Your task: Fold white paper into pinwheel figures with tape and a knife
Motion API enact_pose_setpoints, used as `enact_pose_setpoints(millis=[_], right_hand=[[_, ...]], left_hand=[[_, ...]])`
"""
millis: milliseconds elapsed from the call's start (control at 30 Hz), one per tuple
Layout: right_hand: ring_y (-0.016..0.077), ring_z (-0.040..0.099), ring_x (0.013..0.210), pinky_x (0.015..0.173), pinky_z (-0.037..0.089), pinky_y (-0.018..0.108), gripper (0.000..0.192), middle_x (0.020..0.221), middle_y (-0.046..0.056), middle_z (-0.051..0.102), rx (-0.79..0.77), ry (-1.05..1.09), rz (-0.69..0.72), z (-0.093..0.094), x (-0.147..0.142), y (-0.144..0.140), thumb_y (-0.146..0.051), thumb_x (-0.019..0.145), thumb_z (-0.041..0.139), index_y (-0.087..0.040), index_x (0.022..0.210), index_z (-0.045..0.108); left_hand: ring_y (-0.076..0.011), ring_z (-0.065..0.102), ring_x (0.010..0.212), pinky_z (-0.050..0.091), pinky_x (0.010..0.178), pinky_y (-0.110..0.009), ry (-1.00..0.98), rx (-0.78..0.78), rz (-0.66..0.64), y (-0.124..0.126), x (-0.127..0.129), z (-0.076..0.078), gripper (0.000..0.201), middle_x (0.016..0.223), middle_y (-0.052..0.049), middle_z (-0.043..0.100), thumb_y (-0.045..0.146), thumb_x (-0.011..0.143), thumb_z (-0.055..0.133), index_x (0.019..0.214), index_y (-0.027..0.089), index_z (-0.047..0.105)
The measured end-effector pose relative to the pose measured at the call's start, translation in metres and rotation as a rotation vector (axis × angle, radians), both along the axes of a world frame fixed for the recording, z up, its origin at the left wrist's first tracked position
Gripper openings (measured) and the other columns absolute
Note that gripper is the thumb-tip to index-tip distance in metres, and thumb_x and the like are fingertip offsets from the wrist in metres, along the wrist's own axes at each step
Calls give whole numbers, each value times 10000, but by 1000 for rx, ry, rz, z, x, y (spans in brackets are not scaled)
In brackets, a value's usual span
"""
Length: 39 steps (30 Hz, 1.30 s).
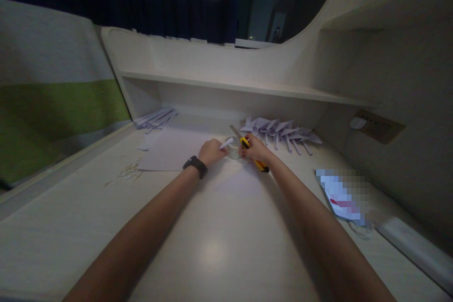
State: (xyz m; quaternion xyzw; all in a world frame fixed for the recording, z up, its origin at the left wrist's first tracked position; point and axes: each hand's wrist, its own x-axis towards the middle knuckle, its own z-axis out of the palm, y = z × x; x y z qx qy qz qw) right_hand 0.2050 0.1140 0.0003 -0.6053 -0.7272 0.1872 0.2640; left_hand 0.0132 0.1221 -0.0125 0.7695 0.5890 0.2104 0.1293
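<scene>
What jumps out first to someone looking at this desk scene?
Two bare arms reach to mid-desk, where the right hand grips a yellow utility knife and the left hand, with a black watch on its wrist, pinches a small white piece. Behind them lies a row of folded paper shapes.

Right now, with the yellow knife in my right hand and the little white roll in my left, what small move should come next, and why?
Probably draw the yellow knife slowly toward you with the right hand, the left hand pinning the white roll. The blade points away, next to the roll, and both hands sit close together on the desk, so keep the left fingers off the blade's line.
</scene>
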Motion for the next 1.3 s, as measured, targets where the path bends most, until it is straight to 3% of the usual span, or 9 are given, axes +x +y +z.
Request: enact_pose_setpoints(millis=[233, 367, 500, 567, 667, 1300], right_hand=[[132, 635, 650, 521, 460, 207, 398, 981, 37, 661, -33, 103, -25, 5, -4, -9, -182, 725, 648, -185, 1075, 460], [142, 640, 580, 495, 448, 219, 278, 899, 72, 670, 27, 86, -94, 16, -6, -36, -300, 882, 484, -174, 1124, 432], [189, 658, 650, 597, 445, 249, 282, 778, 83, 681, 3, -183, -47, 22, -13, -77, -379, 917, 420, -154, 1079, 473], [242, 659, 781, 644, 436, 272, 275, 856, 131, 683, 25, -378, -56, 23, -18, -94, -382, 893, 452, -146, 1022, 508], [266, 650, 836, 663, 427, 288, 253, 911, 163, 677, -14, -493, -42, 22, -25, -107, -349, 889, 437, -139, 998, 527], [255, 654, 841, 675, 447, 298, 258, 943, 187, 674, -97, -461, 0, 5, -35, -92, -297, 866, 441, -109, 986, 569]], left_hand=[[-214, 620, 700, 386, 578, -276, -36, -29, 6, -1, 2, -2, 288, 750, -143, 690, 360, 770, 579, 823, 111, 713], [-199, 616, 668, 384, 561, -261, -48, -49, -18, 0, 0, -1, 290, 736, -136, 686, 363, 771, 586, 804, 104, 711], [-189, 616, 662, 382, 548, -246, -64, -64, -22, 3, -1, -1, 294, 742, -135, 687, 360, 768, 595, 805, 91, 709], [-189, 615, 659, 378, 541, -244, -74, -71, -22, 3, -1, -2, 298, 731, -133, 686, 360, 763, 600, 799, 86, 711], [-196, 612, 658, 369, 531, -246, -85, -67, -29, 2, 0, -1, 312, 704, -125, 679, 374, 749, 615, 788, 82, 718], [-211, 637, 683, 382, 536, -243, -34, -57, -7, 1, 1, 3, 323, 764, -145, 696, 381, 719, 620, 817, 91, 726]])
